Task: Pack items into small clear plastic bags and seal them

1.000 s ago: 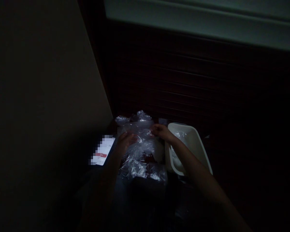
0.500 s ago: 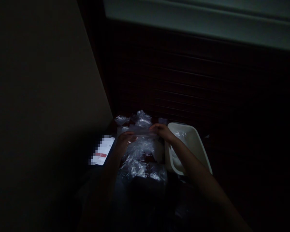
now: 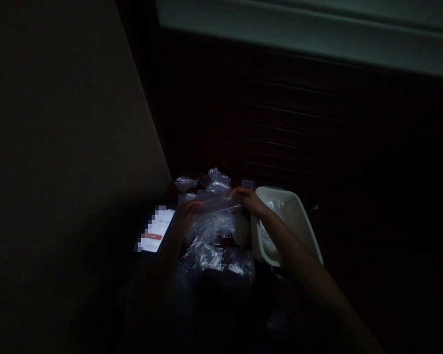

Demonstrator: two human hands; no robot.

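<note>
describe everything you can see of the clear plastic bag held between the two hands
The clear plastic bag is thin, see-through film, crinkled and catching glints of light. Its top edge is stretched roughly level between the left hand and the right hand, each pinching one end, while the rest hangs loosely. It sits just above a heap of similar clear bags, beside a white tub. The dim light hides whether anything is inside.

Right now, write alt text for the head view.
In near darkness, the left hand and right hand hold a clear plastic bag over a pile of plastic bags. A white tub sits to the right, a lit phone to the left.
</note>
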